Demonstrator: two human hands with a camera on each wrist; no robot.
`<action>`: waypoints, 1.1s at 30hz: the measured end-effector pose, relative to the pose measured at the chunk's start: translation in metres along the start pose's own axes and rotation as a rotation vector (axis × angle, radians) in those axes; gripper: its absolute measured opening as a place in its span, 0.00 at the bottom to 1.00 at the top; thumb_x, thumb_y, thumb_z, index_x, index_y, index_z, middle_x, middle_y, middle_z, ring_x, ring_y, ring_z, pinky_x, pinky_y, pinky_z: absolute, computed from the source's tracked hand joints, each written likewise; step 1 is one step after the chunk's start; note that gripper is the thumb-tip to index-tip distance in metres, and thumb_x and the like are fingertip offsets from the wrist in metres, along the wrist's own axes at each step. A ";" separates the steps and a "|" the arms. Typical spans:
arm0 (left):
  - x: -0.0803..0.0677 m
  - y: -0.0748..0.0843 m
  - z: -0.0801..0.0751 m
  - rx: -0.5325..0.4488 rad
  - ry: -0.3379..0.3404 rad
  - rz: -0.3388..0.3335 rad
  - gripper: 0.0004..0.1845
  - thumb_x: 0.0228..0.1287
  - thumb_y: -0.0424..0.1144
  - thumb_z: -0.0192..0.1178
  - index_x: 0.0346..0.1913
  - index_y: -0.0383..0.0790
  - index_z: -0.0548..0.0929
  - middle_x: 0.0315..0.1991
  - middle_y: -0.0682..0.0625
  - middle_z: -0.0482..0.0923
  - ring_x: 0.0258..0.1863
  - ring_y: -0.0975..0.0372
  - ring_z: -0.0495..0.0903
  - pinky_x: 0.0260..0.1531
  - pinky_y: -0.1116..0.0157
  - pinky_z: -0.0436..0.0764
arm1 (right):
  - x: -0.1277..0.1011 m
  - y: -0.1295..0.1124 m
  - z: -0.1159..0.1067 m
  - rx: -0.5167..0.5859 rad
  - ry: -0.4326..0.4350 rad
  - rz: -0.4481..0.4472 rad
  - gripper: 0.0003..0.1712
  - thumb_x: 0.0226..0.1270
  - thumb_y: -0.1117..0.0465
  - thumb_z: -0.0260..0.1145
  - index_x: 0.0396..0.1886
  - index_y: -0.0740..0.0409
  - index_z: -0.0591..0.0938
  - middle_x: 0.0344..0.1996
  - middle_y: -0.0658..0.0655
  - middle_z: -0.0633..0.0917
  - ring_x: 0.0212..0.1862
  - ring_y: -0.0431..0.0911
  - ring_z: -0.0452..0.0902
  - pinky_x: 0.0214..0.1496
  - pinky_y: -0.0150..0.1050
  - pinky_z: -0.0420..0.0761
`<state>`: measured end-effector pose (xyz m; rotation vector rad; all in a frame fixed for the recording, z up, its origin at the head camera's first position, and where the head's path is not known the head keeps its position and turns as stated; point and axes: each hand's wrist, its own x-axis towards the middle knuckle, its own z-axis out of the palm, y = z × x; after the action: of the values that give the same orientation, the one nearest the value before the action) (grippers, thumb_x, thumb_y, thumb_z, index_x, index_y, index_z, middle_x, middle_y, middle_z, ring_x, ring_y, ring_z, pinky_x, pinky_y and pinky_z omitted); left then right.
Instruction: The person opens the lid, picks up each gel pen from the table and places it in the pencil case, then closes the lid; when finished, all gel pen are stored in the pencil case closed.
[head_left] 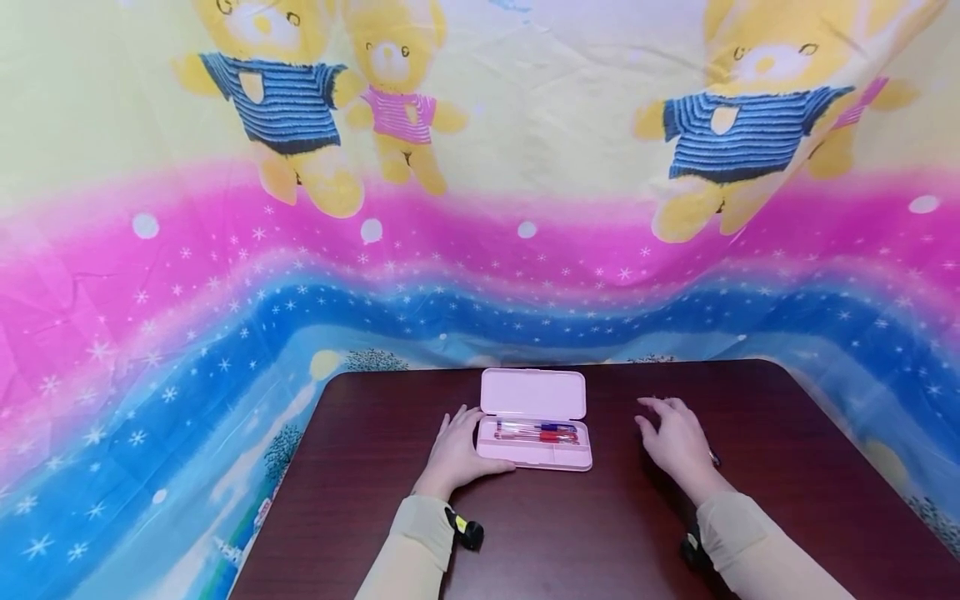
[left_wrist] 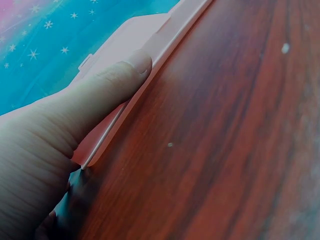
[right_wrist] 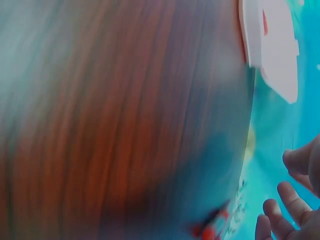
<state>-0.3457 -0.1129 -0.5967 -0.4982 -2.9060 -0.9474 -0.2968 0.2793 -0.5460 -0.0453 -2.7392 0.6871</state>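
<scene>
1. the case (head_left: pixel 534 433) lies open at the table's (head_left: pixel 375 500) 12 o'clock edge, lid flat behind the tray, red and blue pens (head_left: pixel 536 431) in the tray.
2. the left hand (head_left: pixel 457 450) sits at the case's 9 o'clock, thumb (left_wrist: pixel 107 85) pressed along the near rim; fingers look straight, gripping nothing. press down only, so the tray stays put.
3. the right hand (head_left: pixel 678 442) hovers at the case's 3 o'clock, apart from it, fingers (right_wrist: pixel 285 200) loosely spread and empty.
4. a red pen (right_wrist: pixel 212 227) lies by that hand, toward 5 o'clock. i judge a pinch at mid-barrel best, carried level to the tray.
</scene>
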 end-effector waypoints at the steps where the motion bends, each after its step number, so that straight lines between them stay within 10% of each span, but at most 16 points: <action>1: 0.000 0.000 -0.001 -0.002 -0.001 -0.002 0.64 0.43 0.77 0.80 0.80 0.45 0.74 0.82 0.46 0.73 0.88 0.46 0.60 0.90 0.38 0.52 | -0.001 0.003 -0.003 -0.001 0.006 0.010 0.25 0.79 0.58 0.69 0.70 0.62 0.84 0.62 0.78 0.80 0.63 0.75 0.77 0.65 0.73 0.79; 13: -0.001 0.003 -0.002 -0.002 -0.004 -0.007 0.63 0.43 0.77 0.81 0.80 0.45 0.74 0.81 0.47 0.73 0.89 0.46 0.60 0.90 0.39 0.52 | -0.009 0.054 -0.036 -0.069 -0.055 0.184 0.30 0.79 0.55 0.66 0.73 0.67 0.78 0.64 0.84 0.74 0.58 0.79 0.73 0.55 0.75 0.80; 33: -0.002 0.002 -0.002 -0.008 -0.006 -0.009 0.62 0.43 0.76 0.81 0.80 0.47 0.74 0.81 0.48 0.73 0.88 0.46 0.60 0.90 0.38 0.51 | -0.009 0.082 -0.043 -0.102 -0.206 0.228 0.33 0.79 0.55 0.64 0.72 0.75 0.76 0.62 0.83 0.81 0.57 0.74 0.77 0.61 0.73 0.80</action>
<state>-0.3437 -0.1126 -0.5941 -0.4896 -2.9134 -0.9612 -0.2790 0.3703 -0.5508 -0.3319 -2.9968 0.6421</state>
